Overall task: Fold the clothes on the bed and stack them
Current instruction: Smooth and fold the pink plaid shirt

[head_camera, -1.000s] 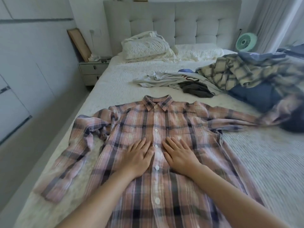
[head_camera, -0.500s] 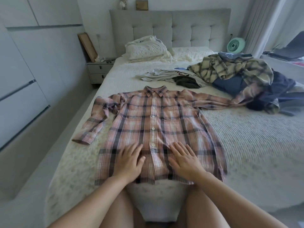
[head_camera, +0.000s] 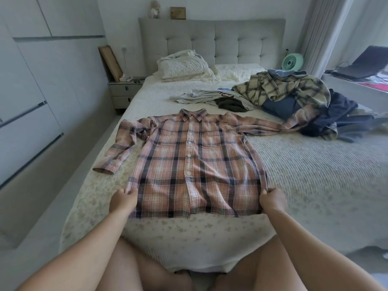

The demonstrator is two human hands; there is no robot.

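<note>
White covers lie on the big bed [head_camera: 304, 185]. On it a pink checked shirt [head_camera: 195, 164] lies flat, front up, buttons done. The left hand [head_camera: 122, 199] pinches the shirt's bottom left side. The right hand [head_camera: 271, 198] pinches the bottom right side. A messy pile of clothes [head_camera: 283, 95] sits farther back, on the right, near the pillows [head_camera: 184, 66].

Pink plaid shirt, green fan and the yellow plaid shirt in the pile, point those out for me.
pink plaid shirt [head_camera: 195, 164], head view, on the button placket.
green fan [head_camera: 290, 62], head view, on its round grille.
yellow plaid shirt [head_camera: 279, 86], head view, on the crumpled top.
</note>
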